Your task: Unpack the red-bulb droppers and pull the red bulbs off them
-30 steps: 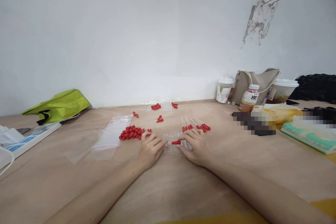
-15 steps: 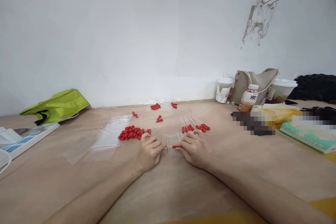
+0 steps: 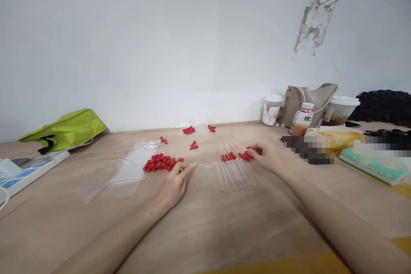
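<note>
My right hand (image 3: 263,155) pinches the red-bulbed end of a dropper (image 3: 249,149), at the right edge of a group of finished-looking droppers with thin clear stems pointing away. My left hand (image 3: 175,182) is closed beside the heap of red rubber bulbs (image 3: 159,162). A clear tip, apparently of a glass tube (image 3: 194,165), sticks out at its fingertips; the rest is hidden. Between the hands lies a row of bare glass tubes (image 3: 221,177). More droppers with red bulbs (image 3: 228,156) lie just behind the row.
Clear zip bags (image 3: 130,167) lie left of the bulbs. Loose red bulbs (image 3: 193,145) and a bag of parts (image 3: 202,129) lie toward the wall. A power strip (image 3: 35,175) is at left. Bottle (image 3: 302,120), cups (image 3: 272,109) and handbag (image 3: 316,100) stand at back right.
The hands have parted from the tube and bulb they held together over the row. My right hand has moved right and back to the dropper group; my left has shifted slightly left.
</note>
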### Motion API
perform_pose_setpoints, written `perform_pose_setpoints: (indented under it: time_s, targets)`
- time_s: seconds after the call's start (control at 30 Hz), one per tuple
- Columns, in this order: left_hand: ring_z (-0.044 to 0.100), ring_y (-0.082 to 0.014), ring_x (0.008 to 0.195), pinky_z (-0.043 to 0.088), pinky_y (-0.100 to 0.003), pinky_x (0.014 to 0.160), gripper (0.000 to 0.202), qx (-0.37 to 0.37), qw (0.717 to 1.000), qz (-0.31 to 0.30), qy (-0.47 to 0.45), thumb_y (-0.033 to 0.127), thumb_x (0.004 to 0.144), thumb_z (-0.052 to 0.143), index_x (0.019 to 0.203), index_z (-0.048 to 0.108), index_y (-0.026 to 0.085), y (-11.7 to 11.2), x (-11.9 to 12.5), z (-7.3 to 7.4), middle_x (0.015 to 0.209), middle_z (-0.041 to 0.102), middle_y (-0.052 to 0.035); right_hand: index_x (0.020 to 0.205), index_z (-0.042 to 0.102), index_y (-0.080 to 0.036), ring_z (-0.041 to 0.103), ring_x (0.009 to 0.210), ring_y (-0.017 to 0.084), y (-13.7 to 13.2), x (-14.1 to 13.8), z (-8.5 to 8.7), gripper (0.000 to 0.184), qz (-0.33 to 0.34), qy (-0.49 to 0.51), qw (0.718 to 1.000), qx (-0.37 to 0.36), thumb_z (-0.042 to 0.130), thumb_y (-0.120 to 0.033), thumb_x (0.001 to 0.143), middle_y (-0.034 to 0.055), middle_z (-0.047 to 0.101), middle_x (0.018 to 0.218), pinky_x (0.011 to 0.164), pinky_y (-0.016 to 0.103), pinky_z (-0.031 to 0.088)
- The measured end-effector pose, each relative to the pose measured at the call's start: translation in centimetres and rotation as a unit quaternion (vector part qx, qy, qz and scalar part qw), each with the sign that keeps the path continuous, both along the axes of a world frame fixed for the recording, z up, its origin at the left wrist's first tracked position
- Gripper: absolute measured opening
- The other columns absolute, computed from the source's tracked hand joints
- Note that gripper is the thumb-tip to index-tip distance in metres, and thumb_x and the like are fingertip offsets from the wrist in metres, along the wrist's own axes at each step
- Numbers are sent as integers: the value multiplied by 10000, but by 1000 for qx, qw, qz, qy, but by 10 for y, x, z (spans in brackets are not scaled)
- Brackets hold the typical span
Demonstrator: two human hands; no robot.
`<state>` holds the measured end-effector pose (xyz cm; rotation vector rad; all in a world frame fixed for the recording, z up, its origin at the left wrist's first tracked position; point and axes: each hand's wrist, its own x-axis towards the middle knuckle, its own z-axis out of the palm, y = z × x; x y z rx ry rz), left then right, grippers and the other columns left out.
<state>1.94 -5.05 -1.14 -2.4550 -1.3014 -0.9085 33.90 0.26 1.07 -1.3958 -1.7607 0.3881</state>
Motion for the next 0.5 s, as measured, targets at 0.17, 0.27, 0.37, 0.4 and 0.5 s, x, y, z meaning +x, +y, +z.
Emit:
perform_pose_setpoints:
  time_s: [0.17,0.27,0.37,0.4,0.5]
  targets:
    - [519,-135,732,463,-256,670,276,-16,1000,-17,-11,101,822,362,957,597,149,3,5,-1,806,498,-47,670,549,-167,530,547,110,3,9,-3,101,-70,-75,991,-86,608,-210,601,4,607,610,476,194,341]
    - [544,-145,769,470,-276,711,247,-27,999,-26,-23,111,818,381,918,605,140,1,10,1,844,539,-64,595,501,-177,520,540,105,2,2,-10,93,-63,-84,990,-98,591,-201,599,-9,587,580,476,192,329]
    - [567,-150,802,475,-285,731,215,-55,998,-30,-32,162,828,415,901,617,154,-2,15,3,907,574,-71,581,493,-179,534,538,104,3,-4,-18,113,-51,-77,990,-105,583,-226,631,-14,586,562,487,192,337]
    - [573,-153,812,476,-290,738,204,-64,997,-29,-36,189,828,433,901,621,159,-3,16,4,934,581,-72,588,495,-180,539,535,103,3,-5,-20,118,-48,-74,990,-108,581,-237,643,-15,589,560,490,191,342]
    - [587,-168,834,480,-311,759,216,-86,995,-28,-41,290,811,491,917,628,162,-7,18,6,1010,592,-84,616,495,-181,550,512,101,6,-6,-27,137,-42,-61,990,-116,569,-275,683,-13,593,548,488,189,355]
